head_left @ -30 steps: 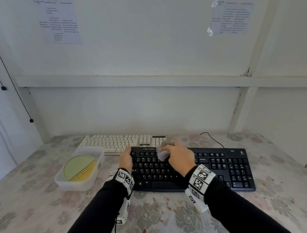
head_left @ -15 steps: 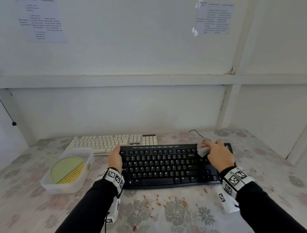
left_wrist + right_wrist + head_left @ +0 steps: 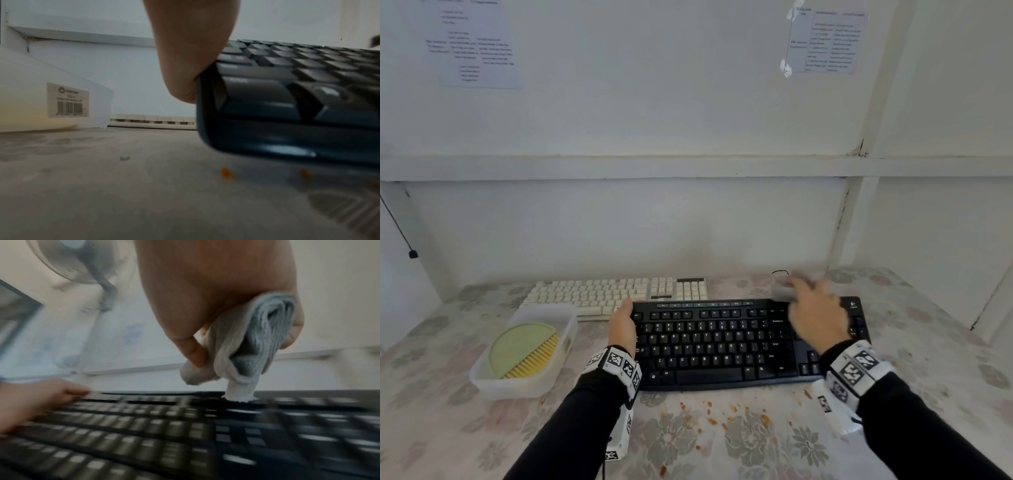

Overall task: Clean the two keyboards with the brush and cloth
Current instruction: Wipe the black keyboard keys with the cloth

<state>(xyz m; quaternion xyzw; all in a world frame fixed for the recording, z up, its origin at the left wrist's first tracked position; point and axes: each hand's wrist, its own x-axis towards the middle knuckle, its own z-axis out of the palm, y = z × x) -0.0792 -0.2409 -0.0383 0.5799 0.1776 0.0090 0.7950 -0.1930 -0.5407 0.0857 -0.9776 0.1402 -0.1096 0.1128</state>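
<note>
The black keyboard lies in front of me, with the white keyboard just behind it to the left. My left hand holds the black keyboard's left end, palm against the edge. My right hand, blurred by motion, grips a folded grey cloth over the keyboard's far edge, left of the number pad. In the right wrist view, thumb and fingers pinch the cloth and its tip touches the keyboard. The green brush with yellow bristles lies in a box at the left.
The brush sits in a translucent plastic box on the flowered tablecloth, left of my left hand. Orange crumbs are scattered in front of the black keyboard. A black cable runs behind it. The white wall stands close behind the table.
My right hand swept the cloth from the middle of the black keyboard's top rows to its right part, then slightly back left. The left hand stayed at the left end.
</note>
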